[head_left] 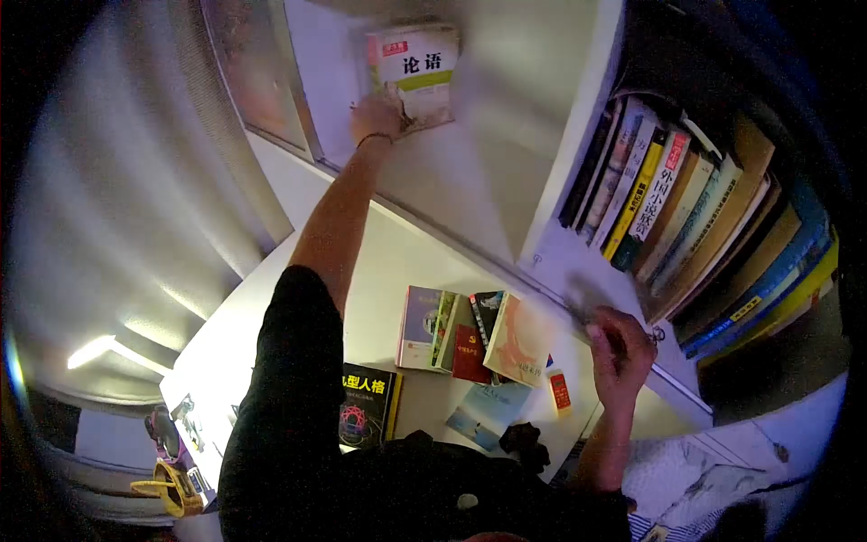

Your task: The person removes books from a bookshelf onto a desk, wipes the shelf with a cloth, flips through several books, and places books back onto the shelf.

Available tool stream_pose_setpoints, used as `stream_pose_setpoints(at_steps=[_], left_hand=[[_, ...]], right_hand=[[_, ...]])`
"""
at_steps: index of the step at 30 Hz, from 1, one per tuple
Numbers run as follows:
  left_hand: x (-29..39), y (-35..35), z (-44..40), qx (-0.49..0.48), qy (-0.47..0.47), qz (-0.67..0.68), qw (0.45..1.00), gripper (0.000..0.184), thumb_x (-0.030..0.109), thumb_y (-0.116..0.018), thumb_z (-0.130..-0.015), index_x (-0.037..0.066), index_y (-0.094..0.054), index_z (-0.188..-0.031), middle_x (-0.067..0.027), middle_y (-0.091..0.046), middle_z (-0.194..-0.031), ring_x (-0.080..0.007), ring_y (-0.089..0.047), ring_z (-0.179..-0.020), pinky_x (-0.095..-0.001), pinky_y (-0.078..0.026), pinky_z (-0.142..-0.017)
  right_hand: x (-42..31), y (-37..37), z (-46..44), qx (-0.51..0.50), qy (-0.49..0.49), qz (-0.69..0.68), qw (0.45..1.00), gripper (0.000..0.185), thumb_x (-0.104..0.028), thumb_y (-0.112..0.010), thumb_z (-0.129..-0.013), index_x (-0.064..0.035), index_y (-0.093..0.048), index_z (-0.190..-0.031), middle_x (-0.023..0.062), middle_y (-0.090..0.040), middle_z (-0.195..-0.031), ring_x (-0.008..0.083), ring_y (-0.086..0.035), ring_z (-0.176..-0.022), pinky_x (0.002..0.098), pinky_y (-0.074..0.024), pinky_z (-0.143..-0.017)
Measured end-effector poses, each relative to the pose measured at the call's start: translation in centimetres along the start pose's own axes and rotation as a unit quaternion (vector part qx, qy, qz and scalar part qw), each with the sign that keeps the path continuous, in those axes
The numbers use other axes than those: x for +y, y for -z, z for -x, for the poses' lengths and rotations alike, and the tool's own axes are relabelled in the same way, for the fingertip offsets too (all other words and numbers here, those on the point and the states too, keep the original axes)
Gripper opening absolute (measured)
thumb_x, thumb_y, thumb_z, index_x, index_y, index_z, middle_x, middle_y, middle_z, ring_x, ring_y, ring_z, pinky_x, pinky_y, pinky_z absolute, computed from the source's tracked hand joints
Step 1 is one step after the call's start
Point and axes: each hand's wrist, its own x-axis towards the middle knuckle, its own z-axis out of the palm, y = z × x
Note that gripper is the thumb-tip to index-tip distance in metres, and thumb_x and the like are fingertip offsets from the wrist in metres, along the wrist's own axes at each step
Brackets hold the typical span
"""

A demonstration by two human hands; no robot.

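My left hand (377, 117) reaches into a white shelf compartment and is closed on the lower left corner of a book (424, 77) with a white and green cover. The book stands upright, cover facing me; the fingers behind it are hidden. Lower right, my right hand (623, 357) hovers by the shelf's front edge with loosely curled fingers apart, nothing seen in it. Nearest to it on the desk are a pale book with a pink circle (521, 339) and a small red and yellow box (560, 391).
A row of books (664, 190) leans in the right compartment. On the white desk (262, 298) lie a small red book (470, 354), a light blue book (488, 415) and a black book (366, 411). A lit lamp (95, 350) and a yellow tape roll (176, 488) are at left.
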Motion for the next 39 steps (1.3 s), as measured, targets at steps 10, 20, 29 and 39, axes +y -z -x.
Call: stream_pose_setpoints(at_steps=[10,20,29,39], left_hand=[[-4.6,3.5,0.8,0.057,-0.333,-0.209,0.917,0.03,0.019,-0.053,-0.082,0.01,-0.057,-0.111,-0.0143,-0.058,-0.102,-0.0324,-0.057,-0.091,-0.0417,-0.045,-0.083],[-10.5,11.5,29.0,-0.252,-0.019,0.414,0.875,0.029,0.023,-0.047,-0.093,0.003,-0.057,-0.074,0.0027,-0.046,-0.056,-0.0045,-0.04,-0.05,-0.0205,-0.031,-0.046],[-16.9,13.9,40.8,-0.333,0.18,0.372,0.847,0.026,0.019,-0.045,-0.093,0.0,-0.057,-0.081,0.0,-0.048,-0.059,-0.0059,-0.044,-0.053,-0.0203,-0.035,-0.049],[-18.7,13.8,43.7,-0.339,0.223,0.387,0.828,0.024,0.018,-0.046,-0.093,0.0,-0.058,-0.082,-0.0002,-0.05,-0.06,-0.0055,-0.045,-0.053,-0.02,-0.036,-0.049]], right_hand=[[0.9,-1.6,5.1,0.008,0.253,0.087,0.963,0.003,-0.009,-0.065,-0.072,-0.0106,-0.064,-0.075,0.0072,-0.058,-0.063,0.0248,-0.052,-0.053,0.0339,-0.0404,-0.051],[30.5,-11.8,27.0,-0.076,-0.324,-0.01,0.943,0.047,-0.036,-0.071,-0.073,-0.0063,-0.056,-0.106,0.0114,-0.059,-0.1,0.0198,-0.057,-0.091,0.0334,-0.0466,-0.075],[29.4,-17.0,22.0,-0.027,-0.687,-0.129,0.715,0.056,-0.041,-0.079,-0.062,-0.0036,-0.055,-0.095,0.009,-0.057,-0.093,0.0209,-0.056,-0.075,0.0352,-0.0484,-0.058],[27.4,-14.0,19.7,-0.09,-0.62,-0.418,0.658,0.031,-0.026,-0.069,-0.077,-0.0059,-0.054,-0.097,0.0045,-0.058,-0.083,0.0168,-0.053,-0.062,0.0239,-0.0393,-0.049]])
